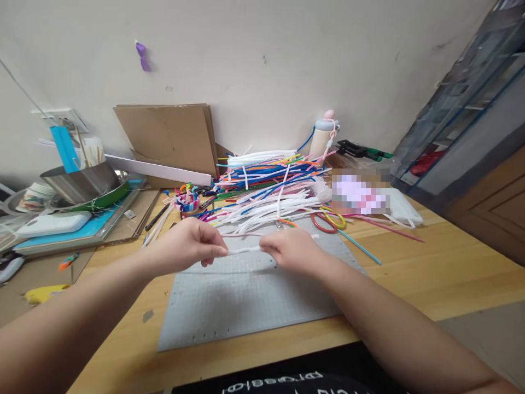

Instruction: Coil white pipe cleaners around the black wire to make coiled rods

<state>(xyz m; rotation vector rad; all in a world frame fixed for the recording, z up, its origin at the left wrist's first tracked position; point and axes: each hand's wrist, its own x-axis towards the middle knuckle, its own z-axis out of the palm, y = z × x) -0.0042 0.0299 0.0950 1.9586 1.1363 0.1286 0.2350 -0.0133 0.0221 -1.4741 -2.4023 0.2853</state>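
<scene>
Left hand [186,243] and right hand [293,249] pinching ends of white pipe cleaner [244,250], stretched above grey mat [246,295].

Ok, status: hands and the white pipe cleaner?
Left hand, right hand each pinch an end of white pipe cleaner. Held over grey mat. Coloured pile behind, apart.

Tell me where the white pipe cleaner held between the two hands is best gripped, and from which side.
Probably at its two ends, pinched from the outer sides. The white pipe cleaner is a thin strand running level, left to right, above the grey mat. The left hand and right hand each pinch one end, which leaves the middle free.
</scene>
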